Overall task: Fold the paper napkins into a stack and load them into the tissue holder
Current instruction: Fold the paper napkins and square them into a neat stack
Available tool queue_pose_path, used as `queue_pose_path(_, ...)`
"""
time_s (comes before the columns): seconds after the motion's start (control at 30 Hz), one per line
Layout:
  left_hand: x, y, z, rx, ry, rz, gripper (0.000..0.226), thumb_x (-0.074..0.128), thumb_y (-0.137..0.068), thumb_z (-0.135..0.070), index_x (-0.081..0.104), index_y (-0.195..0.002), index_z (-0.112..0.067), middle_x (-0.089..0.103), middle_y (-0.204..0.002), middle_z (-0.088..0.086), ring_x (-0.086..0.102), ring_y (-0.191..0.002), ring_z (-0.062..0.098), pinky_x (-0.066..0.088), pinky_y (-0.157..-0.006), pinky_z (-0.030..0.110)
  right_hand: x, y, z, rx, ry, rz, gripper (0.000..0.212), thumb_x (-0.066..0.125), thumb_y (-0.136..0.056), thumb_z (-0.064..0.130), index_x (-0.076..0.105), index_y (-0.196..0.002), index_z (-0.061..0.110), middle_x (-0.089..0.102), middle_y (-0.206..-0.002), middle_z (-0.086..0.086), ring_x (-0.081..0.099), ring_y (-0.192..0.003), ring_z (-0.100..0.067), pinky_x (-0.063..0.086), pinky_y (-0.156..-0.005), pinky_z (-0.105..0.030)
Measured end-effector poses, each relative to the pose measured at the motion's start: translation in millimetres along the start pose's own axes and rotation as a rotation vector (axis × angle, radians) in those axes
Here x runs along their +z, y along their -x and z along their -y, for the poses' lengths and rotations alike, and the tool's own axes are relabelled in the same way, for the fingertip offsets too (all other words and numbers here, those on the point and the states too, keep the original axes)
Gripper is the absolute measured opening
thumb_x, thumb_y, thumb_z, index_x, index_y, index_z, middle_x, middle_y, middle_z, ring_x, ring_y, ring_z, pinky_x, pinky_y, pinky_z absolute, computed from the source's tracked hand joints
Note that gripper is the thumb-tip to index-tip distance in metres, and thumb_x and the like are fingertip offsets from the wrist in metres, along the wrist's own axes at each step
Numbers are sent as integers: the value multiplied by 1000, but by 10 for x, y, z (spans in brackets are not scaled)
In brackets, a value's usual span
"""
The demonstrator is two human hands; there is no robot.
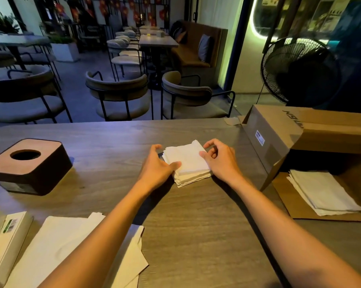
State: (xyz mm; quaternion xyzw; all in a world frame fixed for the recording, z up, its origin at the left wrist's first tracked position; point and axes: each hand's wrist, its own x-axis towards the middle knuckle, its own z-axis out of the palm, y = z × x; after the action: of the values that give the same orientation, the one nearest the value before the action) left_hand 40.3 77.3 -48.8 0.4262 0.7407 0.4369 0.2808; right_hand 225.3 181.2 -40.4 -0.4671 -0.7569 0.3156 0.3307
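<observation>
1. Head view, containers: tissue holder (29, 166) standing at the left of the bench (196, 225), dark-sided with a wooden top; round opening in that top showing only darkness, contents not readable.
2. Cardboard box (300, 140) lying on its side at the right, open mouth toward the near edge; inside deep in shadow. Loose pile of unfolded napkins (325, 194) spread on the box's lower flap.
3. Folded napkin stack (189, 163) resting on the bench near the middle, well apart from the tissue holder, edges slightly uneven.
4. Left hand (157, 165) cupped against the stack's left side, thumb laid on the top sheet, fingers curled round the far left corner.
5. Right hand (219, 159) half open at the stack's right edge, thumb touching the top sheet, fingers bent and raised just above the far corner, gripping nothing firmly.
6. Hard to make out: small dark object (160, 155) under the left fingers, mostly hidden.
7. Cut off at the lower left: more flat napkins (57, 246) partly covered by the left forearm, and a white carton (7, 242) with a barcode label.
</observation>
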Motion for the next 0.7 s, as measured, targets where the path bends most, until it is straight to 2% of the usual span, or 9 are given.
queue_pose_path(0.1,-1,68,1,92,-57,-1,81,76,-85,-36,25,-147,-24,69,-89,9,66,-81,19,55,-74,35,18,26,-2,-66,87,-6,16,71,-96,28,66,-110,23,63,-95,1,58,-84,-10,43,-69,-19)
queue_pose_path(0.17,-4,145,-13,179,-103,13,64,72,-90,-34,33,-140,-25,60,-75,0,60,-68,10,49,-59,24,41,43,-18,-107,180,-27,16,68,-97,33,67,-112,27,59,-105,3,54,-98,-14,44,-80,-25)
queue_pose_path(0.23,-13,193,-25,233,-165,36,48,68,-93,-33,39,-131,-28,51,-74,-9,54,-65,5,40,-54,16,63,63,-18,-107,243,-32,18,66,-98,37,68,-114,29,55,-111,4,48,-109,-16,37,-85,-30)
queue_pose_path(0.37,-122,246,-13,281,-201,25,30,69,-92,-36,53,-115,-28,52,-85,-6,52,-72,9,37,-58,19,73,151,66,-105,308,-62,23,64,-98,42,70,-117,29,52,-121,3,43,-117,-18,30,-84,-29)
queue_pose_path(0.43,-260,313,21,283,-190,32,19,69,-91,-37,60,-103,-26,58,-81,-4,56,-71,12,45,-58,27,96,269,171,-135,319,-63,24,63,-98,42,69,-117,29,51,-122,3,41,-118,-18,29,-83,-29)
queue_pose_path(0.5,-433,403,95,257,-211,67,13,70,-90,-40,64,-94,-29,67,-78,1,64,-71,18,58,-68,40,160,422,285,-198,336,-49,23,64,-98,41,70,-115,28,51,-121,3,41,-117,-19,28,-83,-29)
queue_pose_path(0.53,-528,472,124,230,-227,89,13,69,-90,-41,64,-92,-29,70,-80,4,67,-73,19,60,-72,41,197,506,349,-234,341,-35,22,65,-98,40,71,-114,27,53,-121,2,42,-117,-19,28,-84,-29)
queue_pose_path(0.6,-715,621,206,177,-258,100,12,68,-91,-39,65,-92,-27,71,-83,7,68,-76,21,60,-71,37,291,686,508,-312,331,-1,20,67,-97,38,72,-110,25,55,-118,1,42,-115,-18,26,-87,-29)
queue_pose_path(0.7,-954,868,320,176,-334,68,14,66,-93,-35,65,-96,-22,67,-83,-1,64,-78,14,49,-65,24,457,943,757,-409,295,121,19,66,-96,42,71,-105,26,56,-109,5,44,-110,-15,29,-89,-31)
